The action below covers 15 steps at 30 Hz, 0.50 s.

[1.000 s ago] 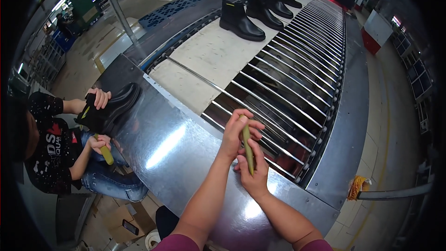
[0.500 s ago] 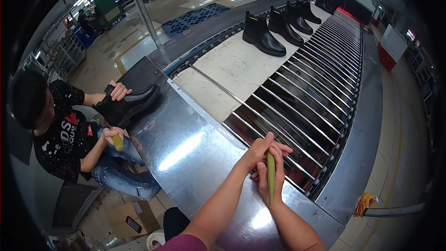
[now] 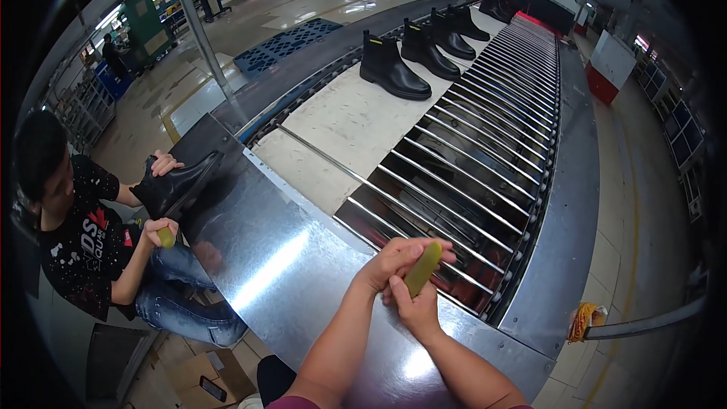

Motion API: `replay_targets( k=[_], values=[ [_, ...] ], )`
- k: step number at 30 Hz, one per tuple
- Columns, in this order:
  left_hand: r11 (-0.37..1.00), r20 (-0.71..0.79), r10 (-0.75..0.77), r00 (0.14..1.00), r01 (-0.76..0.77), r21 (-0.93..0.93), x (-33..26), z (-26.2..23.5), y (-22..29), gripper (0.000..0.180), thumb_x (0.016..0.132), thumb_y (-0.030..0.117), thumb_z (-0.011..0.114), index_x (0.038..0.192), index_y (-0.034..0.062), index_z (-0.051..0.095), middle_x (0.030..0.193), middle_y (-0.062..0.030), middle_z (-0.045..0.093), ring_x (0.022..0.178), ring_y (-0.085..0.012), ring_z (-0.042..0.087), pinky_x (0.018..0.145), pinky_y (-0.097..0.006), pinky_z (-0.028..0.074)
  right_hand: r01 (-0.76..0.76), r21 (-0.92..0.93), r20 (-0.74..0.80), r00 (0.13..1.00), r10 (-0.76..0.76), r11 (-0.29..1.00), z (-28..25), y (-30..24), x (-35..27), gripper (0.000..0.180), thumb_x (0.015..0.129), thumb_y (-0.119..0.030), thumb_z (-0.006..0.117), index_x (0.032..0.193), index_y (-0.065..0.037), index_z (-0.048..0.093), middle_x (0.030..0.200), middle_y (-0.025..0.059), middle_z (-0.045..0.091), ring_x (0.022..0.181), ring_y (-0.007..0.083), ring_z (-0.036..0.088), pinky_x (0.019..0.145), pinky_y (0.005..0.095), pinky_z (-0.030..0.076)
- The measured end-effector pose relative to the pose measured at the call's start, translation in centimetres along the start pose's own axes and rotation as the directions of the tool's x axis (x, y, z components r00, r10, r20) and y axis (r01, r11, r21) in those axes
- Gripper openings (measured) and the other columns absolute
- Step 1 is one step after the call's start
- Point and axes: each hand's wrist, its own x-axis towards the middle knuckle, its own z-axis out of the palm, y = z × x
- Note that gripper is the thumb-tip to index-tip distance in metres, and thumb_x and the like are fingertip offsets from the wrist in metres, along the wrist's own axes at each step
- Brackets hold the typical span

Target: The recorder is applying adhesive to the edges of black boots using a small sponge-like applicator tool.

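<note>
Olive bar (image 3: 424, 270) is held near the line where the conveyor (image 3: 560, 257) and the table (image 3: 280, 250) meet. If the conveyor is running, which cannot be told, a pinch could be suffered at the first rods (image 3: 322, 153), because they are so close. The table is shiny and seems smooth, so a dropped bar could slide and be lost between the rods. The nearest boot (image 3: 394, 72) stands well apart, so it is not likely to be marked. By the right hand (image 3: 416, 310), wrapped around it, the bar's lower part is gripped; the left hand (image 3: 394, 261) is loosely spread, with fingers behind the bar, and whether support is given cannot be told. By a bump, the bar could be twisted out.
</note>
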Motion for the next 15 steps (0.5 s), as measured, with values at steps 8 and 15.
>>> replay_targets(
  k=[8, 15],
  values=[
    [0.946, -0.248, 0.137, 0.959, -0.201, -0.253, -0.1, -0.6, 0.2, 0.032, 0.102, 0.034, 0.062, 0.109, 0.0022, 0.06, 0.096, -0.0165, 0.073, 0.098, -0.0281, 0.071, 0.094, -0.043, 0.056, -0.05, 0.239, -0.023, 0.998, 0.057, 0.97, 0.8, -2.8, 0.5, 0.058, 0.099, -0.009, 0.063, 0.151, -0.008, 0.039, 0.085, 0.0027, 0.06, 0.063, 0.0066, 0.056, 0.056, 0.0215, 0.046],
    [0.882, -0.255, 0.148, 0.955, -0.244, -0.402, 0.0, -0.3, -0.2, 0.031, 0.099, 0.036, 0.065, 0.105, 0.006, 0.062, 0.104, -0.0213, 0.072, 0.108, -0.0344, 0.07, 0.096, -0.048, 0.056, -0.147, 0.286, 0.097, 0.987, 0.124, 0.947, -1.0, -1.4, 0.3, 0.046, 0.107, -0.02, 0.056, 0.148, -0.005, 0.04, 0.093, 0.0079, 0.065, 0.066, 0.0084, 0.059, 0.058, 0.0209, 0.048]
  ],
)
